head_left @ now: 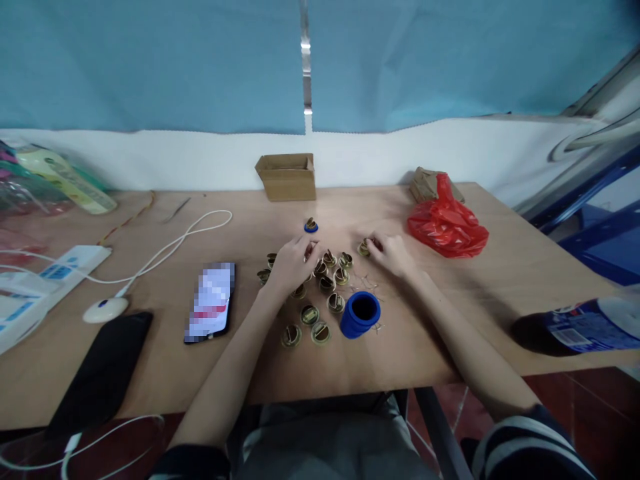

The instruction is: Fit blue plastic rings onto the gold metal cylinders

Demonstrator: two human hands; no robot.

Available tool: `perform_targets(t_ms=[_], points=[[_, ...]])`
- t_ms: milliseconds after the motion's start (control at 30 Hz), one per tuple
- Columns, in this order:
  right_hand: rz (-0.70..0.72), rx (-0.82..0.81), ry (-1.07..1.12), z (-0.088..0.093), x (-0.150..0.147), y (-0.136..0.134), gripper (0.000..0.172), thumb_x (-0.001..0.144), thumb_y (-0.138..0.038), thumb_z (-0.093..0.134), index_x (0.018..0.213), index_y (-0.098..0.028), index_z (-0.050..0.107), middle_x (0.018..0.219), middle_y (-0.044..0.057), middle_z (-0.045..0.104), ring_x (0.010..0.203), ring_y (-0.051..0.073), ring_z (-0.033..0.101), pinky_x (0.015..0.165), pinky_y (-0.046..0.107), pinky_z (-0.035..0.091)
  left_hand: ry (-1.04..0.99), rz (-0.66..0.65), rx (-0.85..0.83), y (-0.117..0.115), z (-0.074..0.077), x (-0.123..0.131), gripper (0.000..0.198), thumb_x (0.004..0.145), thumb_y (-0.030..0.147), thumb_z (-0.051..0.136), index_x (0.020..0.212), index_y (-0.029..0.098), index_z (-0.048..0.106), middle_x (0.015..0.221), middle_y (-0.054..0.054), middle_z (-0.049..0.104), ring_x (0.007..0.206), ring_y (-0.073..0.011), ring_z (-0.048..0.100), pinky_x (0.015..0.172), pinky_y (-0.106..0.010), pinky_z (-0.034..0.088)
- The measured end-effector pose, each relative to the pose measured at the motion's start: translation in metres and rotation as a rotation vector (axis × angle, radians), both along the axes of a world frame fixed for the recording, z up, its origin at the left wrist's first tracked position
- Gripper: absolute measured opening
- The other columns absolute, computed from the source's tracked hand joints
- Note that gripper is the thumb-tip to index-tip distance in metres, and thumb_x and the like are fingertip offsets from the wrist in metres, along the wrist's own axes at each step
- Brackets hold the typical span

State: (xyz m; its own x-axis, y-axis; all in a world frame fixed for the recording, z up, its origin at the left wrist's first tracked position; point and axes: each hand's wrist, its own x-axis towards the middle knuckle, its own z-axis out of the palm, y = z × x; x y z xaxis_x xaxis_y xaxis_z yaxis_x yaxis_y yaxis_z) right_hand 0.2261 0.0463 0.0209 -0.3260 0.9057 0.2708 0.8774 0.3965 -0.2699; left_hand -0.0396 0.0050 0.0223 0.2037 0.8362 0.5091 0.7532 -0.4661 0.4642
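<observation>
Pinching a round brass-coloured piece at its edge with the right hand, just right of centre in the frame, with thumb and fingertips close together; cannot tell whether lifted off the table. Holding the left hand at the centre of the frame, over a cluster of similar round pieces, with fingers bent inward; cannot tell whether empty or gripping. Can make out 1 blue hollow cylinder below centre, near thin wires, and 1 small blue disc above the left hand, with a brass-coloured part on top. Can also see 1 cardboard box at upper centre, 1 red bag at upper right and 1 lit phone left of centre
</observation>
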Motion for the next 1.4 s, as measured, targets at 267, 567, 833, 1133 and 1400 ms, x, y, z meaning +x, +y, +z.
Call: perform_targets(t_ms=[267,567,833,1133,1400], points=[[-0.017,-0.072,-0.197,-0.005,-0.005,-0.002,0.031,0.103,-0.035,0.045,0.099,-0.016,0.069,0.090,0.012,0.076,0.076,0.021,0.067,0.064,0.030,0.033,0.105,0.137,-0.118,0.010,-0.009,-0.014,0.017,0.096,0.022,0.051,0.091,0.017,0.067,0.087,-0.009,0.074,0.083,-0.0238,0.069,0.079,-0.034,0.050],[0.035,-0.050,-0.111,-0.005,0.002,0.000,0.036,0.105,-0.042,0.043,0.102,-0.017,0.069,0.089,0.010,0.078,0.076,0.022,0.070,0.065,0.029,0.037,0.121,0.216,-0.201,0.046,0.005,-0.019,0.026,0.096,0.024,0.050,0.111,0.014,0.067,0.113,-0.016,0.075,0.105,-0.0283,0.070,0.095,-0.038,0.051],[-0.030,0.028,-0.034,-0.011,0.008,0.001,0.046,0.106,-0.047,0.037,0.091,-0.018,0.070,0.078,0.009,0.074,0.068,0.021,0.066,0.062,0.030,0.035,0.164,0.111,-0.364,0.112,-0.006,-0.008,0.040,0.084,0.020,0.068,0.123,0.014,0.063,0.122,-0.017,0.073,0.111,-0.0291,0.069,0.096,-0.037,0.052],[-0.081,0.127,0.143,-0.007,0.002,-0.005,0.042,0.104,-0.043,0.038,0.081,-0.020,0.065,0.068,0.006,0.068,0.059,0.020,0.061,0.059,0.029,0.034,0.088,0.122,-0.324,0.103,-0.021,0.004,0.021,0.086,0.006,0.059,0.105,0.014,0.061,0.104,-0.021,0.072,0.100,-0.0323,0.070,0.089,-0.043,0.052],[0.022,0.107,0.338,-0.009,-0.015,-0.021,0.024,0.101,-0.036,0.045,0.102,-0.020,0.063,0.073,0.002,0.068,0.059,0.017,0.059,0.060,0.027,0.041,-0.089,-0.009,-0.188,0.045,-0.001,0.030,0.028,0.092,0.006,0.050,0.118,0.014,0.048,0.122,-0.019,0.063,0.116,-0.0273,0.063,0.101,-0.043,0.050]])
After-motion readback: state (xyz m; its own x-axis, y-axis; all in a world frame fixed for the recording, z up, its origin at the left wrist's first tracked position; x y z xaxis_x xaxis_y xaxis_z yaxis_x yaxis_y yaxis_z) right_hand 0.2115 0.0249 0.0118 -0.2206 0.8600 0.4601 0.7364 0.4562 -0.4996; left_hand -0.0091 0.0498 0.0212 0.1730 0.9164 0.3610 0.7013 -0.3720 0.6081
